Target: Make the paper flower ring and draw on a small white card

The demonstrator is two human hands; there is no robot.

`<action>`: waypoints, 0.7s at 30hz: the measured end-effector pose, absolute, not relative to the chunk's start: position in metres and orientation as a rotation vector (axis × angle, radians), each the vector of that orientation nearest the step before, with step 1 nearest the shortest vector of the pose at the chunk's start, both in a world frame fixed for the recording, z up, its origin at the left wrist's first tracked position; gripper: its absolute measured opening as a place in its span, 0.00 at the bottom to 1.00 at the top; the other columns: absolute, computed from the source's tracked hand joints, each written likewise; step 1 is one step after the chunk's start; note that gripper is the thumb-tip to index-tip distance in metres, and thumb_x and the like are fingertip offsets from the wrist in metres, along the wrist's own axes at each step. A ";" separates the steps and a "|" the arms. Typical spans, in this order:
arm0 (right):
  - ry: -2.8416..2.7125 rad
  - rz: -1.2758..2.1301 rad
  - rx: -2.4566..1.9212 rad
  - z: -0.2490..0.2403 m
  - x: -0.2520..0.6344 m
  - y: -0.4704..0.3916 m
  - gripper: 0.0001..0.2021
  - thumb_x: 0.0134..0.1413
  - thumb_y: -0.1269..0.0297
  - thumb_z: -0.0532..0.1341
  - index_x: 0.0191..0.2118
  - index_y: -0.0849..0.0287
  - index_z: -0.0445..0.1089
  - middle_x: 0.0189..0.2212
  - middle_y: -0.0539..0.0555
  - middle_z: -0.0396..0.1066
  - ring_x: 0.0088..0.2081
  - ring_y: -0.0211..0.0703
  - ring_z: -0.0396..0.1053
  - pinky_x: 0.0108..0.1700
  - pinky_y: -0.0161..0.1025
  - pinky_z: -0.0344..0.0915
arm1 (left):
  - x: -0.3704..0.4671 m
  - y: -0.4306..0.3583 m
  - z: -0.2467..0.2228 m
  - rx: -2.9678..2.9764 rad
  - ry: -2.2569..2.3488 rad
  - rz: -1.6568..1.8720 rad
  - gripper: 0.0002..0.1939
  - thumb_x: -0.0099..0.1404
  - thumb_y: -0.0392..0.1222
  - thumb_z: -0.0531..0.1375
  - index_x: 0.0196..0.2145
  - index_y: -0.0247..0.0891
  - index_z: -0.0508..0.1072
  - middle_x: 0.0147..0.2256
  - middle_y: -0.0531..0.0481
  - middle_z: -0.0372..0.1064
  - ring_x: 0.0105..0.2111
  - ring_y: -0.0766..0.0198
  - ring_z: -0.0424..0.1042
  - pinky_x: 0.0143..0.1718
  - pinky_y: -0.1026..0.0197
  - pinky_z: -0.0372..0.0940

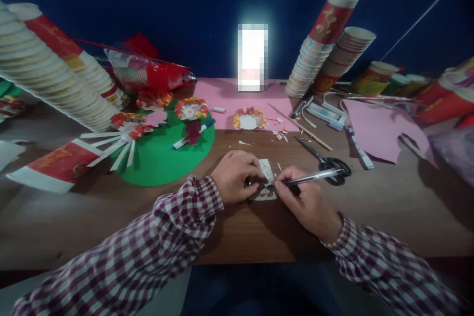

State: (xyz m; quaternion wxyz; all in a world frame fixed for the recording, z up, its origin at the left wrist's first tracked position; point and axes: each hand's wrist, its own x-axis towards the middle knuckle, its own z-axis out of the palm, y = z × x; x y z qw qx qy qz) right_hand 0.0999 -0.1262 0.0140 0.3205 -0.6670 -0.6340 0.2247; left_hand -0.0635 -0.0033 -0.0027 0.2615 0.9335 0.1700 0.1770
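My right hand (305, 202) grips a pen (314, 176) with a clear barrel, its tip down at a small pale paper piece (264, 196) on the table. Brown round marks show on that piece. My left hand (239, 177) holds the paper from the other side, thumb and forefinger pinched at its edge. A narrow white strip (265, 168) stands out beyond the fingertips. Just past my right hand lie black-handled scissors (335, 170), blades pointing away to the left. The hands hide part of the paper.
Tall stacks of paper cups stand at the left (55, 69) and back right (311, 59). A green paper disc (159, 170) carries a cut cup and a marker (181, 144). Behind are pink paper (218, 89), a paper-cup ring (249, 121), scraps, a wooden stick (307, 131) and a bright, pixelated screen (253, 57).
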 end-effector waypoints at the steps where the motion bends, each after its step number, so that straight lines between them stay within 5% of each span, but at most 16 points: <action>1: -1.659 0.578 -1.754 0.014 0.100 -0.126 0.08 0.60 0.62 0.53 0.32 0.58 0.63 0.23 0.48 0.65 0.25 0.37 0.64 0.28 0.33 0.59 | -0.064 -0.003 -0.003 2.526 0.462 0.478 0.07 0.56 0.38 0.60 0.34 0.44 0.77 0.36 0.52 0.70 0.39 0.63 0.67 0.45 0.56 0.56; 14: -1.656 0.495 -1.680 0.017 0.103 -0.129 0.07 0.60 0.64 0.54 0.31 0.58 0.64 0.23 0.49 0.66 0.24 0.36 0.64 0.27 0.34 0.60 | -0.063 -0.003 -0.001 2.545 0.462 0.437 0.06 0.57 0.39 0.61 0.33 0.45 0.76 0.36 0.52 0.70 0.40 0.62 0.66 0.45 0.56 0.55; 18: -2.011 0.326 -1.415 0.020 0.104 -0.147 0.08 0.58 0.70 0.55 0.42 0.56 0.67 0.31 0.52 0.72 0.32 0.39 0.69 0.35 0.36 0.65 | -0.063 -0.003 0.000 2.530 0.470 0.417 0.05 0.58 0.42 0.61 0.32 0.46 0.77 0.37 0.52 0.70 0.39 0.63 0.66 0.46 0.56 0.56; 21: -2.330 0.090 -1.182 0.023 0.098 -0.165 0.15 0.58 0.72 0.54 0.50 0.54 0.66 0.25 0.50 0.71 0.27 0.38 0.67 0.29 0.35 0.63 | -0.063 -0.003 0.001 2.514 0.480 0.420 0.04 0.57 0.41 0.61 0.31 0.45 0.77 0.36 0.52 0.70 0.39 0.63 0.67 0.46 0.56 0.56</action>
